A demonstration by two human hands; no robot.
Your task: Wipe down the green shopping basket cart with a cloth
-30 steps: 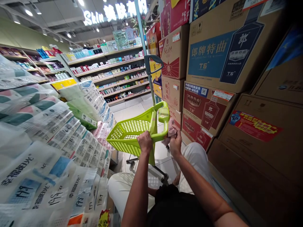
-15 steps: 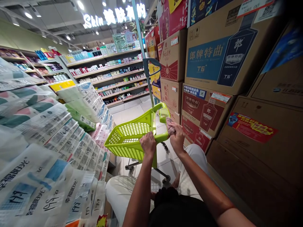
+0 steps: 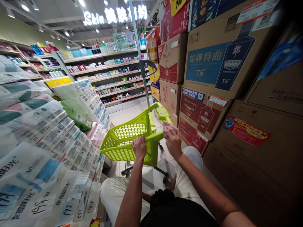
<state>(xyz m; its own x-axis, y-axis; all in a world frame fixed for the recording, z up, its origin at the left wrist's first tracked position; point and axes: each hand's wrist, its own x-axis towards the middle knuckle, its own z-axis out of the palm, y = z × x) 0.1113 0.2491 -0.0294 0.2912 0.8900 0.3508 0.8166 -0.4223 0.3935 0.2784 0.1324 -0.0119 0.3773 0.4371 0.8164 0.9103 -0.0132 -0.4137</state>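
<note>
A lime-green shopping cart (image 3: 153, 154) with a perforated basket stands in front of me, turned so its long side faces my knees. My left hand (image 3: 139, 146) is closed over the near rim of the basket. In my right hand (image 3: 174, 142) is a crumpled pinkish-grey cloth (image 3: 167, 126), pressed at the near end of the cart's push handle (image 3: 169, 117). The fingers of that hand are bunched round the cloth. Apart from its lattice walls, nothing shows inside the basket.
Plastic-wrapped tissue packs (image 3: 54, 126) with handwritten prices are piled on the left. Cardboard liquor cartons (image 3: 205, 60) are stacked on the right. A tall metal pole (image 3: 142, 56) rises behind the cart. Shelves of small boxed goods (image 3: 113, 75) line the back.
My left hand has slid along the rim, away from the handle corner. The right hand and cloth have shifted toward the handle's near end. The cart sits slightly further left in view.
</note>
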